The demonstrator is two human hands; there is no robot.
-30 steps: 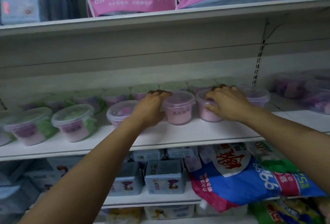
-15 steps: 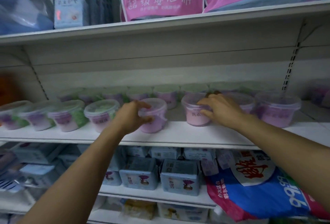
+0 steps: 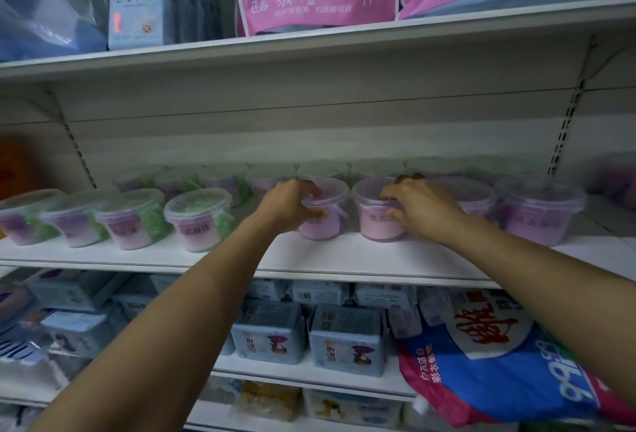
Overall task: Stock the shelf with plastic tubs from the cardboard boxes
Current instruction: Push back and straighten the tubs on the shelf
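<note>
- While its fingers curl over the rim, the left hand (image 3: 287, 206) grips a pink tub (image 3: 332, 223) standing on the shelf (image 3: 344, 259).
- The right hand (image 3: 420, 211) grips a second tub (image 3: 373, 225) on the shelf.

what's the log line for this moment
left hand: grips left tub | right hand: grips right tub | shelf: both tubs upright on it

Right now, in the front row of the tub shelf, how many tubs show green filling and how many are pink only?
Green-and-pink tubs: 4
Pink tubs: 4
Total: 8
Far-right tubs too blurred, not counted.
</note>
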